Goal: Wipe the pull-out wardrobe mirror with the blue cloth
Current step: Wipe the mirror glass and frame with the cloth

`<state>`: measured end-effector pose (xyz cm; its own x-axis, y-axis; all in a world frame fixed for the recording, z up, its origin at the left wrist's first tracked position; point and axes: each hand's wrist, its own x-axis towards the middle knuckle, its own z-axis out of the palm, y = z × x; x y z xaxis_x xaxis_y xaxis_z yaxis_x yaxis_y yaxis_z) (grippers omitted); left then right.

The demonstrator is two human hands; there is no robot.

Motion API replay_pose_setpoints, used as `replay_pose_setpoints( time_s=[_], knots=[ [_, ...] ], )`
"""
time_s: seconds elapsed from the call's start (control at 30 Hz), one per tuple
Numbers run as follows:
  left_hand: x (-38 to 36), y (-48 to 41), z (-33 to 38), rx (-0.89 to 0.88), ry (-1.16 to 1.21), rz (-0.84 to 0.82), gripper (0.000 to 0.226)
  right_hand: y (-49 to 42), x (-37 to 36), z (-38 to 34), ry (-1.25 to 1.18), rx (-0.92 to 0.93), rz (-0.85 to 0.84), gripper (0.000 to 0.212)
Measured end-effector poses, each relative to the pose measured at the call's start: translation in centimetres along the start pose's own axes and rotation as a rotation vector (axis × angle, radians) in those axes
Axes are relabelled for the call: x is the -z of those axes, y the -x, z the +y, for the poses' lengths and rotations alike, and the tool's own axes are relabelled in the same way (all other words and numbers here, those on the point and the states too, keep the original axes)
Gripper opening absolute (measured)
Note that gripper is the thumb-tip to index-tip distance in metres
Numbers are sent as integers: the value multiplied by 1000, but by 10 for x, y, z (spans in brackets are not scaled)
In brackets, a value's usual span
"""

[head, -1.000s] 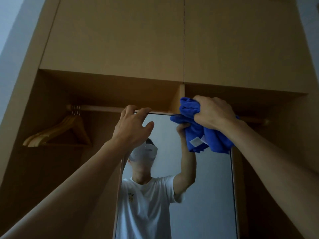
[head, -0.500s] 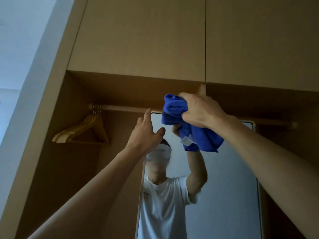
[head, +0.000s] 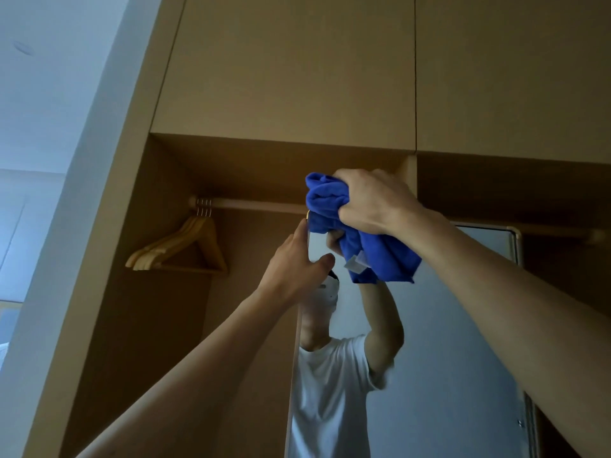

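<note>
The pull-out mirror (head: 463,325) stands upright out of the open wardrobe, its rounded top right corner showing. My right hand (head: 373,203) grips the bunched blue cloth (head: 386,256) and presses it on the glass at the mirror's top left corner. A white label hangs from the cloth. Just below that corner, my left hand (head: 297,259) holds the mirror's left edge, thumb on the glass and fingers behind the frame. The glass reflects a person in a white T-shirt with one arm raised.
Several wooden hangers (head: 185,246) hang at the left end of the clothes rail (head: 248,204) behind the mirror. Closed upper cabinet doors (head: 287,67) sit overhead. A pale wall (head: 49,160) runs along the wardrobe's left side.
My right hand has carried the cloth leftward along the mirror's top to its left corner. My left hand has slid from the top edge down onto the left edge.
</note>
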<state>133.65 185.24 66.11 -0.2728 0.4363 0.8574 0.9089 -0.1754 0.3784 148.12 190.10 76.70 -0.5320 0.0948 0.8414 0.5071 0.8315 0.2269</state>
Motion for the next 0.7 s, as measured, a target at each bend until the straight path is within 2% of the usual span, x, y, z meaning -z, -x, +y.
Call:
replay_pose_setpoints(
  time_s=[0.2,0.47,0.6,0.7],
  knots=[
    [4,13,-4,29,14,-74,84,-4,-2,-13,-15,48,-28,26],
    [12,21,-3,122,264,-85,71,10,12,14,65,-21,8,20],
    [12,25,-5,179,313,-99,74,6,3,-10,93,85,7,30],
    [10,35,-14,212,349,-107,56,3,-3,-25,152,197,30,28]
  ],
)
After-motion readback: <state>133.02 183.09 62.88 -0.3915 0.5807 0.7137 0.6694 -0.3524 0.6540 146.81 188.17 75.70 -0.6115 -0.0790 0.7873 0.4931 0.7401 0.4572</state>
